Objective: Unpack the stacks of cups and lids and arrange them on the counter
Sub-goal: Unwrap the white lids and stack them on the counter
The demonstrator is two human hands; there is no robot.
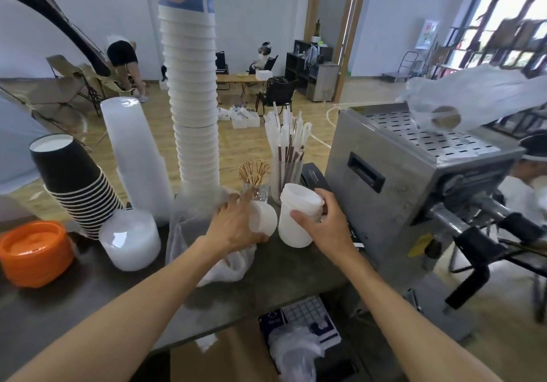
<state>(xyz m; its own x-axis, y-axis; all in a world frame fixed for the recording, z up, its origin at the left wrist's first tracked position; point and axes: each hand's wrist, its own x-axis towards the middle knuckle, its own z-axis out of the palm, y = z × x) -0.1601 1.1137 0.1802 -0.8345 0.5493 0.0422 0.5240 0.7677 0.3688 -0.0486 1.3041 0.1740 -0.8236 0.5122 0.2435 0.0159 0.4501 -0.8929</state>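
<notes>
Gripping two short stacks of white lids at frame centre — left hand [236,224] clamped on one stack [262,216], right hand [322,224] wrapped around the other [297,215] — above the grey counter [275,266].

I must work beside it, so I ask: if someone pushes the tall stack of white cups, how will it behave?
The tall stack of white cups would probably tip easily: it is very high over a narrow base. It likely weighs little, being nested paper-like cups. It might bend at the visible step partway up, and falling could hit the straws.
</notes>
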